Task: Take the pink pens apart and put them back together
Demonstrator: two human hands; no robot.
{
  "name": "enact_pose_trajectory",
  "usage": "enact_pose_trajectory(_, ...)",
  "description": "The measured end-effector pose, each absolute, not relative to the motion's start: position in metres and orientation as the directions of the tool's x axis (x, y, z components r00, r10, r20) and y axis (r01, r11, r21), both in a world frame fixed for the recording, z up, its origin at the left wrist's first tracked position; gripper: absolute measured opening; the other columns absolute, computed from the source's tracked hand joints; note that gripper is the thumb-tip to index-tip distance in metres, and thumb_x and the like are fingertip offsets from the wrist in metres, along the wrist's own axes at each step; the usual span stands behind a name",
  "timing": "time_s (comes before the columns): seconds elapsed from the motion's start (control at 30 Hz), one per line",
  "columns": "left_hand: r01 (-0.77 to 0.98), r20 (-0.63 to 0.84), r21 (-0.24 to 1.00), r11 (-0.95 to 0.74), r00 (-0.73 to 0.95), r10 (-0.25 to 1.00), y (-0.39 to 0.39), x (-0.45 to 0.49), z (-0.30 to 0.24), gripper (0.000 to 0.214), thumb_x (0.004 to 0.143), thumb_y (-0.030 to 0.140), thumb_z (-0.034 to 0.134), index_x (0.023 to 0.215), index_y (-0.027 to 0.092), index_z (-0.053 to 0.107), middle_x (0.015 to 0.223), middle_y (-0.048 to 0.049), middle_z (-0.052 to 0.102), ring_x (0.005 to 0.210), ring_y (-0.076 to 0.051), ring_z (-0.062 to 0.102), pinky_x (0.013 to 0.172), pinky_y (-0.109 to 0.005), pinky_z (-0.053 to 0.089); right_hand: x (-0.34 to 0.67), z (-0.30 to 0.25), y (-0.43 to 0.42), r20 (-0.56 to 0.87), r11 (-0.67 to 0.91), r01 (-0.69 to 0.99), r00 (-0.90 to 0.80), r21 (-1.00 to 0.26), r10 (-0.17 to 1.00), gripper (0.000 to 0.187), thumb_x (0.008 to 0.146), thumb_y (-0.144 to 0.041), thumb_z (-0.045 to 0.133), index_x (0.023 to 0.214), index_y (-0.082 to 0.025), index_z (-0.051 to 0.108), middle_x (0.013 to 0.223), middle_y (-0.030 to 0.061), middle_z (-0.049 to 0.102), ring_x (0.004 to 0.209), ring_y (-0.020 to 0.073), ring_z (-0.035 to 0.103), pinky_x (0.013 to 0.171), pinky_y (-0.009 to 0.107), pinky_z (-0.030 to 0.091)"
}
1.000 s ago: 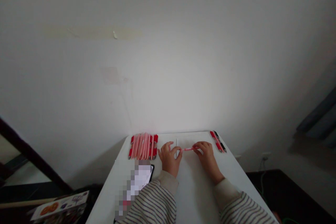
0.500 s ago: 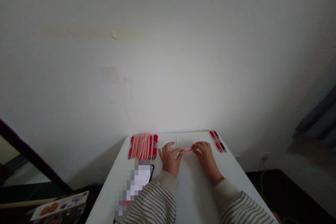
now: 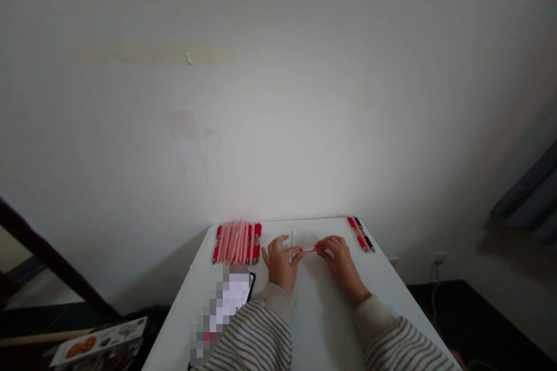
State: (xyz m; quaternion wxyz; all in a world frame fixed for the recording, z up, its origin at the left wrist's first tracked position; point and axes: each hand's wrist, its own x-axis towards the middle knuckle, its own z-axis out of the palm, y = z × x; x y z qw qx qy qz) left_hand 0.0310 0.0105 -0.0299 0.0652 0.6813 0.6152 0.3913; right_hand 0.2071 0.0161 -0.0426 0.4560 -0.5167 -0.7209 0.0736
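Observation:
A slim pink pen point(image 3: 308, 250) lies level between my two hands, above the white table point(image 3: 311, 313). Thumb and forefinger of my left hand point(image 3: 282, 264) pinch its left end, while the other fingers spread upward. My right hand point(image 3: 339, 261) grips the right end with its fingertips, which hide that end. Just behind my left fingers, a thin white stick point(image 3: 293, 236) rests on the table; its kind is unclear. To the left, several pink and red pens point(image 3: 237, 242) lie side by side in a row.
A few red, pink and black pens point(image 3: 361, 235) lie at the table's far right corner. A phone point(image 3: 230, 307), its screen blurred, lies by my left forearm. Behind the table stands a pale wall point(image 3: 304, 127). At lower left there is a printed box point(image 3: 100, 342).
My right hand has shifted very slightly left along the pink pen. The left hand keeps its pinch, and the pens on the table have not moved.

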Motion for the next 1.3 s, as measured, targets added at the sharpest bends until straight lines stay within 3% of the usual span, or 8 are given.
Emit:
enact_pose_trajectory(0.23, 0.802, 0.466, 0.552, -0.228, -0.070, 0.882, 0.011, 0.030, -0.029, 0.020, 0.073, 0.032, 0.069, 0.092, 0.038, 0.071, 0.119, -0.0023, 0.057, 0.116, -0.025, 0.046, 0.105, -0.057, 0.026, 0.207, -0.042, 0.016, 0.571, 0.460, 0.622, -0.026, -0.633, 0.821, 0.011, 0.084, -0.026, 0.058, 0.087, -0.022, 0.068, 0.085, 0.0055, 0.067, 0.091, 0.0236, 0.053, 0.084, 0.038, 0.042)
enact_pose_trajectory(0.4, 0.820, 0.505, 0.521, -0.237, -0.072, 0.860, 0.012, 0.028, -0.031, 0.023, 0.074, 0.033, 0.068, 0.096, 0.036, 0.070, 0.118, -0.0036, 0.057, 0.115, -0.025, 0.047, 0.102, -0.053, 0.031, 0.209, -0.048, 0.020, 0.565, 0.454, 0.585, 0.010, -0.672, 0.825, 0.020, 0.086, -0.033, 0.056, 0.098, -0.025, 0.070, 0.089, 0.0065, 0.067, 0.094, 0.0238, 0.053, 0.087, 0.039, 0.042)
enact_pose_trajectory(1.0, 0.872, 0.569, 0.421, -0.249, -0.040, 0.821, 0.009, 0.028, -0.026, 0.017, 0.075, 0.030, 0.067, 0.091, 0.032, 0.071, 0.113, -0.0041, 0.059, 0.114, -0.025, 0.048, 0.107, -0.057, 0.022, 0.210, -0.052, 0.022, 0.434, 0.334, 0.410, 0.180, -0.849, 0.883, 0.033, 0.081, -0.048, 0.057, 0.096, -0.020, 0.067, 0.093, 0.0085, 0.068, 0.089, 0.0231, 0.062, 0.086, 0.041, 0.048)
enact_pose_trajectory(1.3, 0.887, 0.551, 0.406, -0.220, -0.046, 0.833, 0.010, 0.027, -0.029, 0.017, 0.075, 0.030, 0.065, 0.091, 0.031, 0.071, 0.113, -0.0043, 0.059, 0.114, -0.026, 0.047, 0.106, -0.056, 0.024, 0.209, -0.049, 0.021, 0.434, 0.330, 0.427, 0.173, -0.842, 0.884, 0.030, 0.081, -0.044, 0.055, 0.095, -0.020, 0.066, 0.089, 0.0081, 0.068, 0.087, 0.0233, 0.063, 0.084, 0.041, 0.048)
